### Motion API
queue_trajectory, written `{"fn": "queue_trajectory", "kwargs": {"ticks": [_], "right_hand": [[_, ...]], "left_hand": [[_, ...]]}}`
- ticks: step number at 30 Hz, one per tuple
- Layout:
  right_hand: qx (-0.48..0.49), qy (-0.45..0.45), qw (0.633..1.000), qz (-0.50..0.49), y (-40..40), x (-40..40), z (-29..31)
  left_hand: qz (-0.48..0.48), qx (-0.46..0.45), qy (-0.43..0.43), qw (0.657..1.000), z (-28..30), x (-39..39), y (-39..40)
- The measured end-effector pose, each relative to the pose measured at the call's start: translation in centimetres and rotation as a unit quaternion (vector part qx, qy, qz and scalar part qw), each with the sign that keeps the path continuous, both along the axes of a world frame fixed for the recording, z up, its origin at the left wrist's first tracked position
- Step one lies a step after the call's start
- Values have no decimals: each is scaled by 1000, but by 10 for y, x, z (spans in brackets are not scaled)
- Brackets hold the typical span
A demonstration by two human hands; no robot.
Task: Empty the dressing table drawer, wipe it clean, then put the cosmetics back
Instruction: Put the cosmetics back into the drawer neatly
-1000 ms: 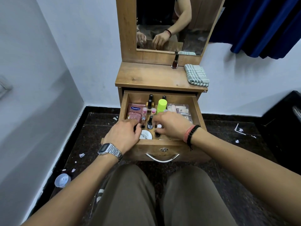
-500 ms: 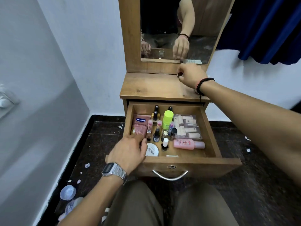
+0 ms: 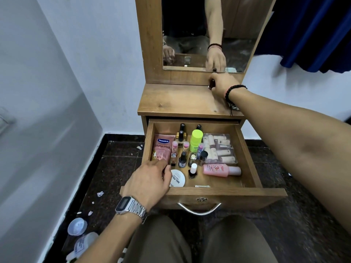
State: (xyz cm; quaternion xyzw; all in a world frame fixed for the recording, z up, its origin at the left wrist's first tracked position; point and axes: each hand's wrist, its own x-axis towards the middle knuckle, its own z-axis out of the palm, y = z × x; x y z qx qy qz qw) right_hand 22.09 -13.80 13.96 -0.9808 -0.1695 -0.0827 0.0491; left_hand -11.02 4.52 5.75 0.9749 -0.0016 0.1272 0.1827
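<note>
I am looking down at the open drawer (image 3: 248,160) of the dressing table, pulled out over my knees and crowded with cosmetics. My left hand (image 3: 150,181) is resting at the drawer's front-left corner, its fingers (image 3: 161,165) curled loosely over the lower end of the pink Vaseline tube (image 3: 162,149) and lying against the white round tin (image 3: 178,178); I cannot tell whether they are gripping anything. My right hand (image 3: 221,86) is reaching up to the counter (image 3: 176,100), at the back right just under the mirror (image 3: 188,35), and its fingers are closing around a small dark bottle (image 3: 210,85), most of which is hidden by the hand.

Inside the drawer, two black-capped bottles are standing at the back, with a lime-green bottle (image 3: 195,140) beside them. A clear plastic case of small tubes (image 3: 220,149) is lying toward the right wall. In front of it a pink bottle (image 3: 220,170) is lying on its side. Between the tube and the case, several small nail polish bottles are standing close together, one with a white cap (image 3: 193,170) nearest the front. A thin white stick (image 3: 202,186) is lying along the front wall.
</note>
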Motion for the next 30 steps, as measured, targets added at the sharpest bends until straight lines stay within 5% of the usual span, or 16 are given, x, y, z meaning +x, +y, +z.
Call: {"fn": "queue_trajectory", "kwargs": {"ticks": [14, 21, 30], "right_hand": [[226, -102, 963, 106, -9, -107, 35], [327, 0, 931, 160, -27, -246, -10], [454, 113, 883, 19, -49, -285, -51]], "left_hand": [[-3, 15, 10, 1000, 2, 0, 0], [1, 31, 22, 999, 5, -2, -2], [0, 55, 38, 998, 6, -3, -2]]}}
